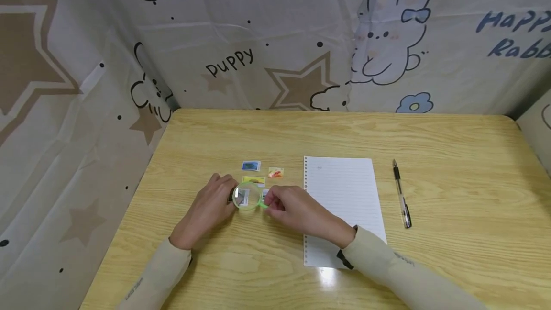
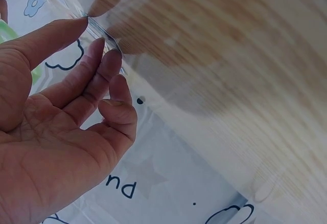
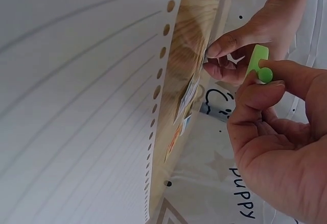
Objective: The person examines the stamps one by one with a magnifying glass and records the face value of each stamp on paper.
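Observation:
A small magnifying glass (image 1: 247, 208) with a green rim is in my right hand (image 1: 297, 207). The thumb and fingers pinch its short green handle (image 3: 259, 55), and the lens hangs over a stamp (image 1: 244, 197) on the table. My left hand (image 1: 208, 204) is at the left of the lens. Its thumb and fingertips hold the edges of that thin stamp, seen edge-on in the left wrist view (image 2: 104, 32). Around it lie a yellow stamp (image 1: 254, 181), a blue stamp (image 1: 251, 165), a red and yellow stamp (image 1: 276, 172) and one partly hidden by my right fingers (image 1: 264, 195).
Lined paper (image 1: 340, 195) with punched holes lies right of the stamps, under my right forearm, with a faint mark near its top. A black pen (image 1: 402, 195) lies farther right on the wooden table (image 1: 465, 181). A printed cloth (image 1: 301, 27) hangs behind.

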Demonstrator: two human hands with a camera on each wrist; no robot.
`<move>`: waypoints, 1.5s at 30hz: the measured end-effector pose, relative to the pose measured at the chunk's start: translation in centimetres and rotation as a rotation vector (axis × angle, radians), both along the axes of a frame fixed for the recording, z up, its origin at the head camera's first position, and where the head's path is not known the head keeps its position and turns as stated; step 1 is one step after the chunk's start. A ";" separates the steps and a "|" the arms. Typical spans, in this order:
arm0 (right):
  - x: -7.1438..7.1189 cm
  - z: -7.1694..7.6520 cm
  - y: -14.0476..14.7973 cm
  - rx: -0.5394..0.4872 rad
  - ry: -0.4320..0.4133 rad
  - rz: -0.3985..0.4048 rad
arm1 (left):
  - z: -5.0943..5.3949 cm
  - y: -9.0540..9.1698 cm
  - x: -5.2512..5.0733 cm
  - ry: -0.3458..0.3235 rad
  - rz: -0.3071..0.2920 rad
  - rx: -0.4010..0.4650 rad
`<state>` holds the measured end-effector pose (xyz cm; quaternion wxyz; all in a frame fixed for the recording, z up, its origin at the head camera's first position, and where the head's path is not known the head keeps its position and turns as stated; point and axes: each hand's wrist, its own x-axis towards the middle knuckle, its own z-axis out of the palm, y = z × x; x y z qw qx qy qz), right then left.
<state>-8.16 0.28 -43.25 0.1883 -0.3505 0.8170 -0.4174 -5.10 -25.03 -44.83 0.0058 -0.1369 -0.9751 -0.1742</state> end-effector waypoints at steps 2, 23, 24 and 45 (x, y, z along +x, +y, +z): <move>0.0 0.0 0.0 0.001 -0.001 -0.006 | 0.0 0.0 -0.1 -0.011 0.003 0.000; 0.0 0.7 1.2 -0.034 -0.008 -0.181 | 0.2 0.2 0.1 -0.016 0.005 -0.002; -0.1 0.7 1.4 -0.040 -0.007 -0.190 | 0.2 0.2 0.0 -0.015 0.003 -0.001; -0.3 0.4 6.9 -0.108 -0.036 -0.403 | 0.3 0.5 0.1 0.010 0.021 -0.042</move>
